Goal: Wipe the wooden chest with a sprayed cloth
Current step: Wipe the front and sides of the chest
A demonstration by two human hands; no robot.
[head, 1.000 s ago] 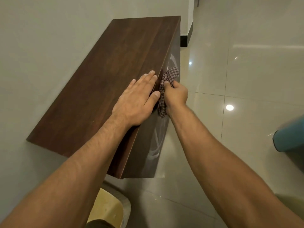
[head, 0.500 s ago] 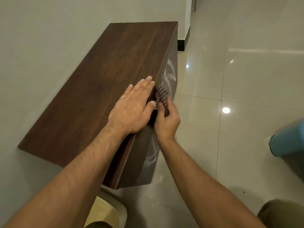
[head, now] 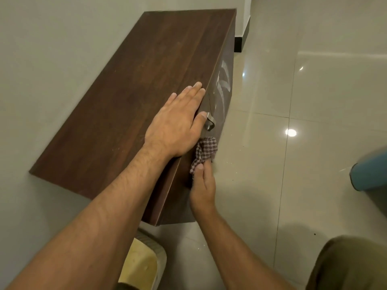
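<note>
A dark brown wooden chest (head: 134, 97) stands against the pale wall. My left hand (head: 178, 122) lies flat on its top near the front edge, fingers straight, thumb over the edge beside a metal handle (head: 210, 123). My right hand (head: 202, 186) holds a bunched checkered cloth (head: 205, 152) against the chest's front face, below the handle. Wet streaks (head: 223, 80) shine on the front face farther along.
Glossy beige floor tiles (head: 314, 101) spread to the right. A blue-green object (head: 369, 174) sits at the right edge. A yellow and white item (head: 142, 266) lies on the floor below the chest's near end. My knee (head: 351, 266) shows at the lower right.
My right hand has slid the cloth down and toward me along the front face, uncovering the metal handle. My left hand stays flat on the top.
</note>
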